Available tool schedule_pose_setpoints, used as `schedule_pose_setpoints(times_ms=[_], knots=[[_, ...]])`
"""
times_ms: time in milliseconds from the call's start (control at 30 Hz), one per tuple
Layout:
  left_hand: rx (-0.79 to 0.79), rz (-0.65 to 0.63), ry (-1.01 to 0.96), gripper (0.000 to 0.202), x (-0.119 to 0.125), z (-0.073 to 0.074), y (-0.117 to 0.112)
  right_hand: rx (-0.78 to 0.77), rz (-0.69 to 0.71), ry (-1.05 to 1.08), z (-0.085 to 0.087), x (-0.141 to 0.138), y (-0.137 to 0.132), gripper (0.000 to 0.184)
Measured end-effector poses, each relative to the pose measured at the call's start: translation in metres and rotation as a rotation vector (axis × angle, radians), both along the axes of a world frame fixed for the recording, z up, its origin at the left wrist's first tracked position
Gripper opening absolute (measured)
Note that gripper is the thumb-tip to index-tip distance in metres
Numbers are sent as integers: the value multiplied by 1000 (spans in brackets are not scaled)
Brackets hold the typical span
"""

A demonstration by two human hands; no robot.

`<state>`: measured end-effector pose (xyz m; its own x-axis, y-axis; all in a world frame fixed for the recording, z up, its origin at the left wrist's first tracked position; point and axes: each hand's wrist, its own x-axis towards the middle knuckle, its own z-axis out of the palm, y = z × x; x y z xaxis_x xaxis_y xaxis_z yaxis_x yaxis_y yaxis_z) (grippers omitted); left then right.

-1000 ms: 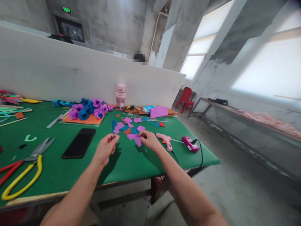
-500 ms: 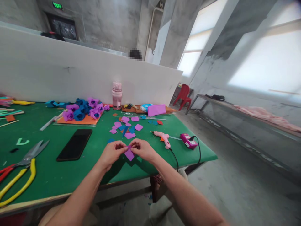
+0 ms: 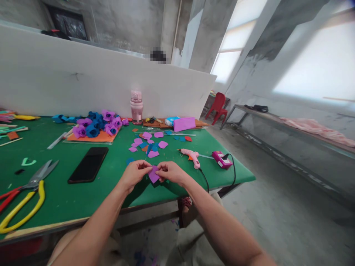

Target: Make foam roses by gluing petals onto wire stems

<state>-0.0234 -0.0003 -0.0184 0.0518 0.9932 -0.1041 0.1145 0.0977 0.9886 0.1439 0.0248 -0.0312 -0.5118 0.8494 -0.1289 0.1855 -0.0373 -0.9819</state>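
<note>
Over the near edge of the green table point(image 3: 83, 199), your left hand point(image 3: 135, 174) and right hand point(image 3: 171, 173) meet, fingertips of both pinched on one purple foam petal point(image 3: 153, 174) held between them. Just beyond lie loose purple and blue petals point(image 3: 148, 145), with a pink glue gun point(image 3: 191, 156) to your right and a black phone point(image 3: 88, 169) to your left.

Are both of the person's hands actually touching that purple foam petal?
Touching. The head view shows the left hand and right hand pinching the purple foam petal from opposite edges, with no gap at either.
</note>
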Motion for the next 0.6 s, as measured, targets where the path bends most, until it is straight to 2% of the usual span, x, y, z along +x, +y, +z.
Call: schedule_pose_setpoints(times_ms=[300,400,500,600], knots=[[32,51,1,21,-2,-2,1,-77,25,46,-4,-1,1,22],[48,68,6,24,-4,-1,2,-18,10,-9,-1,4,8,20],[90,162,-23,31,-8,0,4,106,-123,-95,8,5,34,15],[136,243,-41,32,-14,-1,7,202,-244,-168,17,-5,76,11]])
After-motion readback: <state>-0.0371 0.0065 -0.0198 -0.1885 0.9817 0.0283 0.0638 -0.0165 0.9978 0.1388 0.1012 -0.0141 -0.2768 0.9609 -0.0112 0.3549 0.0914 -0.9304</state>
